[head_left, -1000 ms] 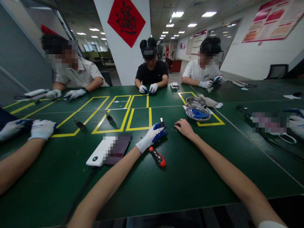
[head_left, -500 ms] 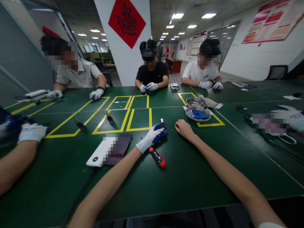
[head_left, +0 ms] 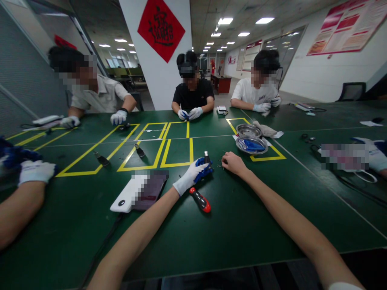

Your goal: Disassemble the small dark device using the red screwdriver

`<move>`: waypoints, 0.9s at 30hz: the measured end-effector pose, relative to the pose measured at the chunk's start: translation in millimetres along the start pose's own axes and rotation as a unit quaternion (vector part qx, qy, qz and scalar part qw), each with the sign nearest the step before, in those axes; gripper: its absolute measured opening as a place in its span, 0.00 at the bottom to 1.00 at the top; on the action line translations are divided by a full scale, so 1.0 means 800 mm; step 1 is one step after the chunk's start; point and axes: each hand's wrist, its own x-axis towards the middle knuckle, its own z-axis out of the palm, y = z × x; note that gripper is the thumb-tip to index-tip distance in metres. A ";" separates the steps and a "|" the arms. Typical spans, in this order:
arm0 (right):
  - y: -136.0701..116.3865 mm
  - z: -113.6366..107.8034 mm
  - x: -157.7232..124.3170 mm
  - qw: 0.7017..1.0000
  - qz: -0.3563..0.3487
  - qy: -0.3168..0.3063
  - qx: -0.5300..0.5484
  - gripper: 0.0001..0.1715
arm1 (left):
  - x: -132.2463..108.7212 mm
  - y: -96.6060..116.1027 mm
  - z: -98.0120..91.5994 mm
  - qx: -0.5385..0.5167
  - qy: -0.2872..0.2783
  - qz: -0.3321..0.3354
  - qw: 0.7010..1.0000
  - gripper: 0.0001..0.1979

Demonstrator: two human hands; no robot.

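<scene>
My left hand (head_left: pixel 194 174), in a white and blue glove, is closed around a small dark part with a metal tip (head_left: pixel 207 156) that stands up from the green table (head_left: pixel 236 225). My bare right hand (head_left: pixel 233 163) rests just to the right of it, fingers curled down onto tiny loose bits (head_left: pixel 220 165) on the table; I cannot make out what it pinches. A red and black screwdriver (head_left: pixel 200 199) lies on the table just below my left hand.
A white device with a dark panel (head_left: pixel 137 192) lies to the left. Two metal bowls (head_left: pixel 251 144) sit inside a yellow tape box. Small dark parts (head_left: pixel 100 158) lie in taped boxes. Other gloved people work around the table, one hand (head_left: pixel 36 171) at the left.
My hands have stayed almost still. The person at the far left moved a gloved hand toward the table's middle, and the gloved hands at the left edge shifted back.
</scene>
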 end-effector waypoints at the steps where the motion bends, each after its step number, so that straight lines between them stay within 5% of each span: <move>1: 0.003 0.001 0.000 1.000 -0.004 -0.001 0.005 0.09 | 0.000 0.001 0.000 0.002 0.002 -0.001 1.000 0.19; 27: -0.003 -0.019 0.003 0.996 -0.028 -0.079 -0.024 0.07 | 0.002 -0.004 -0.004 -0.005 -0.004 0.005 1.000 0.21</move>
